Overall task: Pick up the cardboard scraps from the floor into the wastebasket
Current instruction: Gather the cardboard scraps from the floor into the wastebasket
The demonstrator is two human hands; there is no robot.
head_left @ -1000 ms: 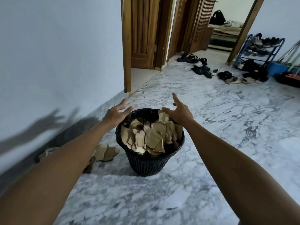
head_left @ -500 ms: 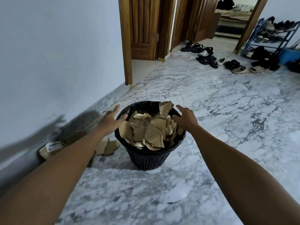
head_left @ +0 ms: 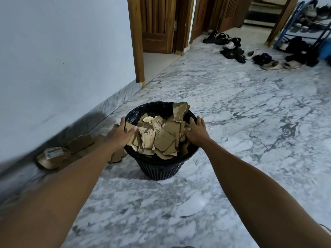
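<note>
A black mesh wastebasket [head_left: 161, 169] with a dark liner stands on the marble floor, heaped with torn brown cardboard scraps [head_left: 161, 135]. My left hand [head_left: 120, 133] lies on the basket's left rim, fingers spread, thumb on the cardboard. My right hand [head_left: 196, 129] rests flat on the right rim and the edge of the scraps, fingers straight. More cardboard scraps [head_left: 80, 145] lie on the floor by the wall, left of the basket, partly hidden by my left forearm. One piece [head_left: 52, 155] carries a white label.
A pale wall with a marble skirting [head_left: 107, 106] runs along the left. Wooden door frames [head_left: 137, 42] stand beyond. Several sandals and shoes [head_left: 250, 54] lie on the floor far right, near a blue shoe rack [head_left: 304, 25].
Both hands came down from above the basket onto its rim and the cardboard. My view has tilted downward and closer.
</note>
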